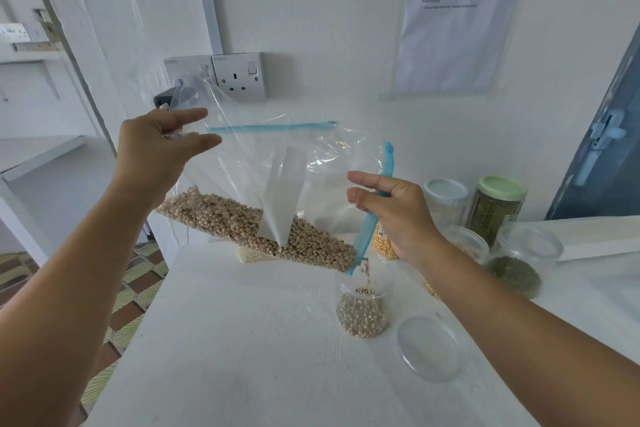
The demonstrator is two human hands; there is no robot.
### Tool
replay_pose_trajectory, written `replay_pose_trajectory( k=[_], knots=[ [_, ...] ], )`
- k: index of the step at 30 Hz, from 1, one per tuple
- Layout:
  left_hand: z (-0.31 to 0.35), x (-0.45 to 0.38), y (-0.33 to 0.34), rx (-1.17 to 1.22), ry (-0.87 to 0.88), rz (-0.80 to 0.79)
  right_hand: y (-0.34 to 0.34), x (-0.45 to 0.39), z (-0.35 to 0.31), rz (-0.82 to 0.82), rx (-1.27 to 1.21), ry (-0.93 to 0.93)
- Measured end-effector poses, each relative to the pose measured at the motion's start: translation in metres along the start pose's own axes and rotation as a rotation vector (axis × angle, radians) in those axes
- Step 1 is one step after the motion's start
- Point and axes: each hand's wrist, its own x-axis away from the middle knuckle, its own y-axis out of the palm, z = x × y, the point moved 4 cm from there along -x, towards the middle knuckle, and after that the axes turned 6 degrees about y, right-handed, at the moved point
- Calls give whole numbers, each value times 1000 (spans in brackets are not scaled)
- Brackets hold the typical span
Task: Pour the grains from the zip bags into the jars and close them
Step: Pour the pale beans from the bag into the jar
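Beans [263,230] lie along the low edge of a clear zip bag [277,163] held tilted at frame centre, so they slide toward its lower right corner. The left hand [157,149] pinches the raised upper-left corner, lifting that end to drive the flow. The right hand [391,208] grips the blue zip strip [375,215], steering the opening over the open jar [363,302] below, where beans are falling in; it looks about a third full. Its clear lid [429,347] lies just right of it, handy for closing. More jars [498,208] wait at the right.
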Motion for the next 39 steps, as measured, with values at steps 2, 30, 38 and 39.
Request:
replay_pose_trajectory(
  k=[2,30,38,39],
  knots=[
    [1,0,0,-2,10,-7,0,1,-1,1,-2,1],
    [3,-9,-1,7,3,-13,2,-6,1,-8,-26,6],
    [1,-9,2,18,-9,-15,2,-7,3,-17,-20,3],
    [3,-9,2,14,-4,-17,2,-7,2,-17,-22,2]
  ],
)
